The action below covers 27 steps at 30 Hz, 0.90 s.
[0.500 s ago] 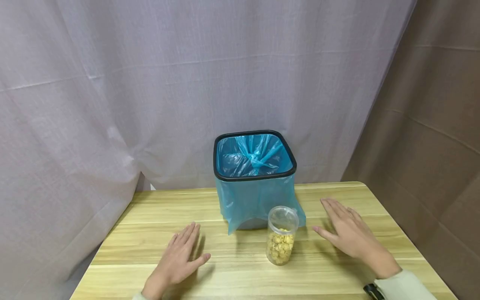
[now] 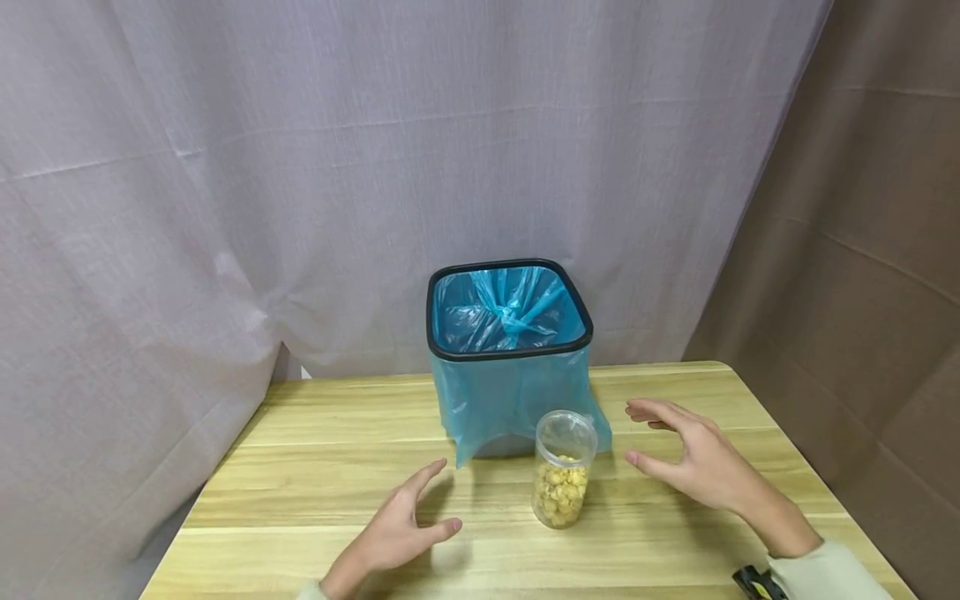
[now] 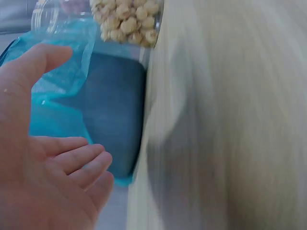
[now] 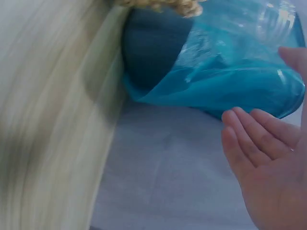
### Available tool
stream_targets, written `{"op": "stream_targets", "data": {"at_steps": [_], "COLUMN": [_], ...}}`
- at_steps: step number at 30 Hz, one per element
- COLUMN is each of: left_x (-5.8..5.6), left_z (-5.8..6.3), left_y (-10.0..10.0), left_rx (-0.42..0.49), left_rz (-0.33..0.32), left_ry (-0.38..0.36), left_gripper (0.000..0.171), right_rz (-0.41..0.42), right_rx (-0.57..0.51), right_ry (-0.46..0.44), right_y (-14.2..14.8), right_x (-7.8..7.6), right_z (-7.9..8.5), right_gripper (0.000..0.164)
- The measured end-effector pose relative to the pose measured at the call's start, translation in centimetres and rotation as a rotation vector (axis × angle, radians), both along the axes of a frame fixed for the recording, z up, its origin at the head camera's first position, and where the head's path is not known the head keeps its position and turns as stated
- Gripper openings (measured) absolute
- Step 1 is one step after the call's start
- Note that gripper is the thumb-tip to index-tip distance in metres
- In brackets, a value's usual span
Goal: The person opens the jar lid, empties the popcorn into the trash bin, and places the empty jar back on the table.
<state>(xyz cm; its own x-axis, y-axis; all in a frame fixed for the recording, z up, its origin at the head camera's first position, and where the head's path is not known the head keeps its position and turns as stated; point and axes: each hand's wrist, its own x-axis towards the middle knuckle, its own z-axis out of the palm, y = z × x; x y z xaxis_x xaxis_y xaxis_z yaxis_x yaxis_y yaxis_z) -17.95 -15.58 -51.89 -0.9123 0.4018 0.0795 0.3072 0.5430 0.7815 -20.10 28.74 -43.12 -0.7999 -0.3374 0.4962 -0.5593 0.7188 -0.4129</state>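
A clear plastic jar (image 2: 561, 492), partly filled with yellow popcorn (image 2: 559, 493), stands upright on the wooden table. To its left my left hand (image 2: 397, 529) hovers with thumb and fingers spread apart, holding nothing. On the other side my right hand (image 2: 697, 458) is raised, fingers gently bent, palm facing the jar, with a gap between. Behind the jar is a trash bin (image 2: 510, 446) with a black rim, lined with a blue plastic bag (image 2: 510, 392) folded over its outside. The left wrist view shows the popcorn (image 3: 127, 21) beyond my thumb.
The light wooden table (image 2: 315, 450) ends at a grey curtain (image 2: 337, 208) behind the bin. A brown curtain (image 2: 855, 250) hangs along the right side. A dark band (image 2: 757, 583) sits at my right wrist.
My left hand has moved right, closer to the jar, and turned on its side. My right hand has turned its palm inward and bent its fingers. Jar and bin stay put.
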Motion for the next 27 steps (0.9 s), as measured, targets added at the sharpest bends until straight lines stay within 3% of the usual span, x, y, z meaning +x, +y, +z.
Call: {"op": "stream_targets", "data": {"at_steps": [9, 17, 27], "left_x": [-0.7, -1.4, -2.5], "left_z": [-0.9, -1.2, -1.4], "left_y": [3.4, 6.7, 10.0], "left_rx": [0.189, 0.256, 0.35], "left_rz": [-0.139, -0.146, -0.168], "left_ry": [-0.064, -0.091, -0.065], "left_gripper": [0.084, 0.083, 0.085], "right_rz": [0.079, 0.108, 0.098], "right_rx": [-0.027, 0.001, 0.015], "right_ry": [-0.074, -0.048, -0.068], "right_y": [-1.8, -3.4, -4.8], "right_x": [0.6, 0.3, -0.3], "right_z": [1.4, 1.5, 1.2], "right_gripper": [0.07, 0.074, 0.076]}}
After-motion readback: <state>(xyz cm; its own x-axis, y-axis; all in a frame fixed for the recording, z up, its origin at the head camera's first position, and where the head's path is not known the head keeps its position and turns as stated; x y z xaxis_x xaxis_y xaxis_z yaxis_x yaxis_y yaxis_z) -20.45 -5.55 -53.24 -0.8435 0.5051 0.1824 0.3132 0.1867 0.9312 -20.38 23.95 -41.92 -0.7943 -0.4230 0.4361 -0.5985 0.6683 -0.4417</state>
